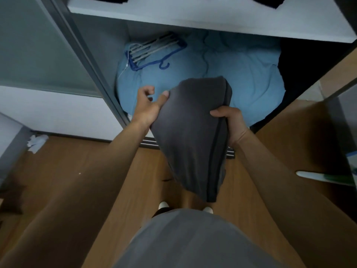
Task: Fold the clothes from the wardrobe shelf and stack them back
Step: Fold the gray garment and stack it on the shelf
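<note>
A folded dark grey garment [195, 136] hangs in the air in front of the open wardrobe, its lower end drooping toward the floor. My right hand [230, 122] grips its right edge, thumb on top and fingers hidden underneath. My left hand [147, 105] is at the garment's upper left edge; the thumb presses against the cloth and the other fingers are loosely curled, apart from it. The white wardrobe shelf [193, 18] runs across the top of the view, with dark clothes barely showing on it at the frame's edge.
Below the shelf lies a bulky light blue quilt [241, 74] with a bunch of blue and white hangers [152, 51] on it. A grey sliding door frame [92, 70] stands at the left. Wooden floor [87, 171] lies underfoot, with white crumpled paper [36, 142] at the left.
</note>
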